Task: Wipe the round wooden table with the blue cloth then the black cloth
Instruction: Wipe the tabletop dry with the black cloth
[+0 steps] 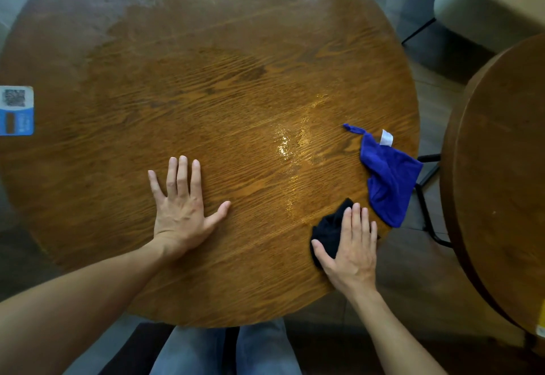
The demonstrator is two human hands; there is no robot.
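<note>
The round wooden table (pixel 224 103) fills most of the view, with wet streaks near its middle right. A crumpled blue cloth (pixel 389 177) with a white tag lies at the table's right edge, partly hanging over it, untouched. Just left of it sits the black cloth (pixel 328 228), bunched up. My right hand (pixel 351 250) lies flat on top of the black cloth, fingers straight and pressing down. My left hand (pixel 184 206) rests flat on the bare wood near the front, fingers spread, holding nothing.
A blue and white sticker with a QR code (pixel 16 110) is stuck at the table's left edge. A second round wooden table (pixel 501 174) stands close on the right, with black chair legs (pixel 427 197) between. A pale seat (pixel 486 0) is at the top right.
</note>
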